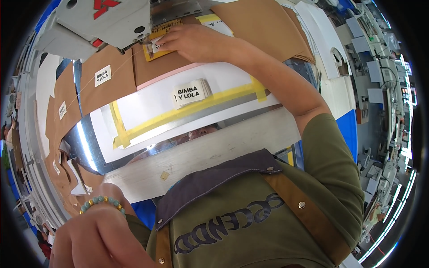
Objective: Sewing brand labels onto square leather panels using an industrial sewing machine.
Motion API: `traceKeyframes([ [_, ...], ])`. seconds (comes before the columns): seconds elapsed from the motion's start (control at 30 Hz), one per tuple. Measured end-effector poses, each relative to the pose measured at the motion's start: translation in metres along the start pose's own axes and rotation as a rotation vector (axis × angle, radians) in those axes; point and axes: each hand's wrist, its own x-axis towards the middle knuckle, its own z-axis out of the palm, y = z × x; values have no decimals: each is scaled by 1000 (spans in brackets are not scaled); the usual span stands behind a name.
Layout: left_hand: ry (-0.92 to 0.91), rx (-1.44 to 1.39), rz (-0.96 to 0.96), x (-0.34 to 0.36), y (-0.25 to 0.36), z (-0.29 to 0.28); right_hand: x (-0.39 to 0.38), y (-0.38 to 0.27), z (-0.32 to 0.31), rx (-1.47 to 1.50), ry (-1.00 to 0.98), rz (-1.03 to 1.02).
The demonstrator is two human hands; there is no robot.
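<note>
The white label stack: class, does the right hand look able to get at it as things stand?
Probably yes: the white label stack lies uncovered near the right hand, with nothing visible standing between, though the fingers are at the yellow piece by the grey machine.

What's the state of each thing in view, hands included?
Right hand: reaching out, fingertips at a white label
Left hand: raised near camera, bent; contents hidden
Label stack: loosely piled, lettered side up
Yellow tape: stuck down
Brown panel: lying flat, one label on it
Machine head: running or stopped, can't tell
</note>
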Motion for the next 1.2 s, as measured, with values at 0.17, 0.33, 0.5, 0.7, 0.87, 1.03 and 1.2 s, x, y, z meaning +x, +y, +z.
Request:
traceKeyframes([
  [0.17, -273, 252, 73, -28, 14, -68, 16, 3, -4, 4, -15, -3],
  [0.33, -120, 968, -477, -36, -19, -102, 12, 16, -2, 36, -34, 37],
  [0.5, -126, 1407, -626, -59, -44, -156, 11, 13, -3, 48, -22, 25],
  [0.7, -204, 1646, -637, -81, -64, -211, -20, 14, -45, 121, 50, 88],
  [0.87, -298, 1762, -685, -68, -87, -207, -65, 67, -35, -22, 284, 260],
  [1.03, -302, 1744, -609, -64, -99, -213, -65, 70, -33, -49, 388, 355],
  [1.2, -231, 1663, -552, -63, -103, -217, -62, 71, -33, 2, 411, 305],
])
